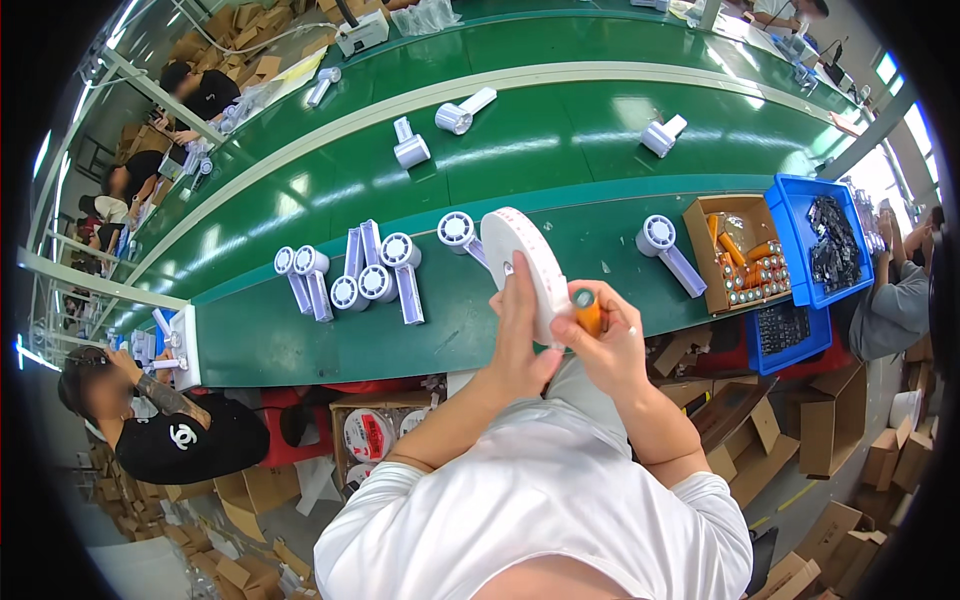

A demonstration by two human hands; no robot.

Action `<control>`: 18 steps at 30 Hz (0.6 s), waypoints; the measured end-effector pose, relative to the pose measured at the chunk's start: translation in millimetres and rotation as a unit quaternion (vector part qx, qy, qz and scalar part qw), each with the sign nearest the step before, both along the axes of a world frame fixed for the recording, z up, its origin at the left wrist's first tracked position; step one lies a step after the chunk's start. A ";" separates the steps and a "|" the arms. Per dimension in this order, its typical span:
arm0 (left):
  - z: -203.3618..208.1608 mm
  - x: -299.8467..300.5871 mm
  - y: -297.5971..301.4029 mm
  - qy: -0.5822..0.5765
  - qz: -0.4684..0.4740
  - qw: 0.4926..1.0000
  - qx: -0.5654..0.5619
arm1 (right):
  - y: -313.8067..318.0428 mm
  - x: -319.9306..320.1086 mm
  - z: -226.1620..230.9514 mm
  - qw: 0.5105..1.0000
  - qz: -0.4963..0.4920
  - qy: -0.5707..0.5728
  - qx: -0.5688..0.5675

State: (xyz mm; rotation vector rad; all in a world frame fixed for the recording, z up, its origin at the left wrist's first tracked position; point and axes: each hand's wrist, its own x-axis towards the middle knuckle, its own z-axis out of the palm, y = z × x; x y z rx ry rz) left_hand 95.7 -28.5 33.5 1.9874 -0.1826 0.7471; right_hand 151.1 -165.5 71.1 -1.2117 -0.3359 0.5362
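Observation:
My left hand (514,338) grips a large flat roll of white tape (545,270), standing on edge above the front of the green bench. In my right hand (615,345) is an orange cylindrical battery (588,318), held upright between thumb and fingers, close against the tape's rim. Just behind the roll lies a pale lavender handheld-fan housing (457,230), its handle partly hidden by the roll. Another fan housing (657,235) rests to the right of my hands. Several more housings (378,283) lie in a group on the left.
A cardboard box (694,222) of orange batteries stands at the right, beside a blue bin (783,205) of black parts; a second blue bin (768,360) sits lower. Fan housings lie on the green conveyor (540,125) beyond. Co-workers sit at left and right.

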 end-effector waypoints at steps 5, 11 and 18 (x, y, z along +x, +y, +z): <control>0.8 -0.8 2.3 0.070 -0.014 0.984 -0.166 | -2.9 -9.1 -11.3 0.997 0.014 -0.070 -0.034; 3.1 5.4 6.4 0.061 0.050 0.978 -0.192 | -18.1 3.3 7.7 0.996 -0.055 -0.072 0.006; 0.9 0.4 7.0 0.019 0.105 0.984 0.143 | -19.5 2.2 11.9 0.947 -0.094 -0.270 -0.148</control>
